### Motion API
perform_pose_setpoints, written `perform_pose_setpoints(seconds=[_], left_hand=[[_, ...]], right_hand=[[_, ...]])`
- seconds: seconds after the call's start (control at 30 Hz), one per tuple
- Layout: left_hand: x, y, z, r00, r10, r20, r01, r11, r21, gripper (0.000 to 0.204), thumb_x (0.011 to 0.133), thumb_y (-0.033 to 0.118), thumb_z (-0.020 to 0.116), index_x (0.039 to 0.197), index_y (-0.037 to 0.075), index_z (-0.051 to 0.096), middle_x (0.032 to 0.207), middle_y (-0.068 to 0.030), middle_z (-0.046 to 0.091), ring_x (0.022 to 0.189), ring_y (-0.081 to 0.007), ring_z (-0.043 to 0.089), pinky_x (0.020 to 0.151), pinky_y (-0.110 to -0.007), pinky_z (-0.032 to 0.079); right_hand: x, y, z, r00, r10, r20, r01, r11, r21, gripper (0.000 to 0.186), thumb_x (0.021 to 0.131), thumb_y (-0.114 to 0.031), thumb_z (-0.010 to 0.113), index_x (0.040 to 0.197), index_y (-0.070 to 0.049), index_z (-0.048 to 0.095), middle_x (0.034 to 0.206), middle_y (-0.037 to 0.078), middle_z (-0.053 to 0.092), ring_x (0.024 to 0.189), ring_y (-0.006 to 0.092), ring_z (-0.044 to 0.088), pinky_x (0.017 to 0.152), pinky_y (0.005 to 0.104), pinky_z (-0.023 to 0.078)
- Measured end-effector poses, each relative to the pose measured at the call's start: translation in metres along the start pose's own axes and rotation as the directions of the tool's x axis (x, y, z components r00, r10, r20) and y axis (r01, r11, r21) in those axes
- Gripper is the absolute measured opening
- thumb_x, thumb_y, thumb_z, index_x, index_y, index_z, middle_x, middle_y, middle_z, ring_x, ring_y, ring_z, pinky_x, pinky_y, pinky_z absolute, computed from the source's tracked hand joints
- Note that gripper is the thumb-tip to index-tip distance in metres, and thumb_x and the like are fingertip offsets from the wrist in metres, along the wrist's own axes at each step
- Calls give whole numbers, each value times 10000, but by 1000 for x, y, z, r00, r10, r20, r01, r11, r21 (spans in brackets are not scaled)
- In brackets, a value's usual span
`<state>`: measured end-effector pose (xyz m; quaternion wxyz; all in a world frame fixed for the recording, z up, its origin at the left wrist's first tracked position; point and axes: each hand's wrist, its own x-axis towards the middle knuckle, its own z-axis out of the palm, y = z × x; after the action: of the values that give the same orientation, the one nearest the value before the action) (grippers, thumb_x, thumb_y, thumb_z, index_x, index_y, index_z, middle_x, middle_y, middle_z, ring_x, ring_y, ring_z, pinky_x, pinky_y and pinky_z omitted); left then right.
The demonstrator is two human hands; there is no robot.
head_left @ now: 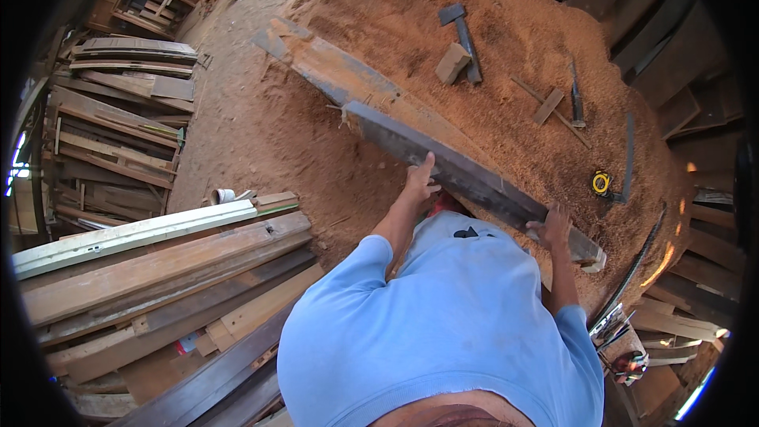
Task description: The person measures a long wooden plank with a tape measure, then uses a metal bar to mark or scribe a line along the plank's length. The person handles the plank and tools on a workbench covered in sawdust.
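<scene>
Brown beam (474, 178): slanted across frame centre, apparently supported along the long plank (340, 71).
Left hand (421, 180): spread against the beam, presumably for steadying; clamping cannot be told.
Right hand (553, 227): clamped near the lower-right end, likely for balance.
Hammer (466, 43): set on sawdust (545, 43), upper middle.

Looks down from head height through a wide fisheye, close above the blue shirt (443, 308), toward the ground (265, 138) ahead.
</scene>
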<state>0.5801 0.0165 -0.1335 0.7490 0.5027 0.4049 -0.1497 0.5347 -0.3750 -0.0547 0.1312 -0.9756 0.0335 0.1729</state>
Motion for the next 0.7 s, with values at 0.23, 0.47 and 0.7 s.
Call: perform_pose_setpoints(seconds=[0.23,0.47,0.7], left_hand=[[-16,29,-14,980,15,-200,-63,969,-239,1076,735,569,830,1425,22,212,1493,-222,334,1285,-412,440,952,-715,401],[21,22,-17,950,67,-304,-132,971,-199,724,797,222,807,1346,-35,412,1296,-206,515,1099,-346,590,886,-642,488],[10,5,-46,987,27,-160,-98,886,-454,436,814,75,722,1212,-9,564,1143,-145,624,1005,-318,643,865,-567,545]], right_hand=[[-47,-13,26,996,21,-89,-30,995,-99,867,606,-410,907,1228,14,477,1226,217,548,1186,410,505,980,524,404],[-57,-11,35,1000,13,-16,-15,991,-130,832,624,-339,898,1258,-28,458,1229,187,525,1203,414,485,967,548,429],[-62,-11,42,975,53,215,-46,998,-38,827,614,-305,891,1316,-185,472,1303,145,482,1248,413,451,998,565,425]])
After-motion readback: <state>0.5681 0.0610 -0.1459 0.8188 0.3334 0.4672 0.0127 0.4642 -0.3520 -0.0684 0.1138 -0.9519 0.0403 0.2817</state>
